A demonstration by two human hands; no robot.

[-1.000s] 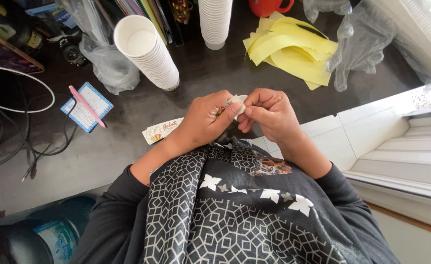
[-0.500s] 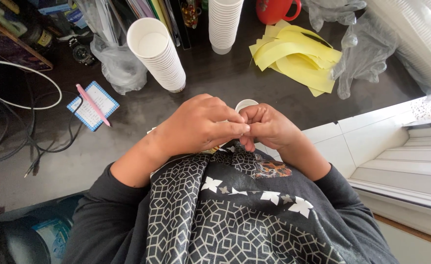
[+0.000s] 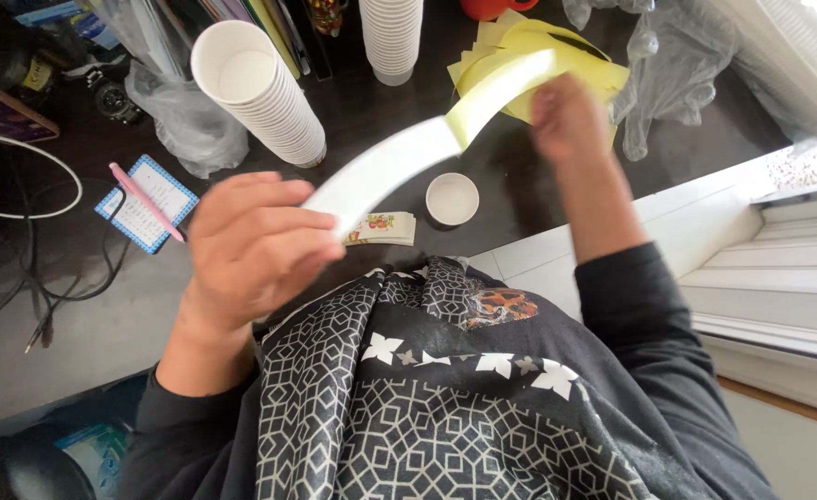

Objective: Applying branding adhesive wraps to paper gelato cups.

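A dark tabletop (image 3: 380,120) is filling the upper and left part of the view, its surface looking dull brown-grey and catching a soft sheen toward nine o'clock. At three o'clock a white stepped ledge (image 3: 779,268), like a windowsill or moulded trim, is running diagonally down toward four o'clock. Strong daylight is pouring in at one to two o'clock, washing that corner almost to white. At seven o'clock a dark blue rounded seat or bin (image 3: 47,454) is sitting low beside the table. Black cables (image 3: 52,296) are trailing across the table edge at nine o'clock.
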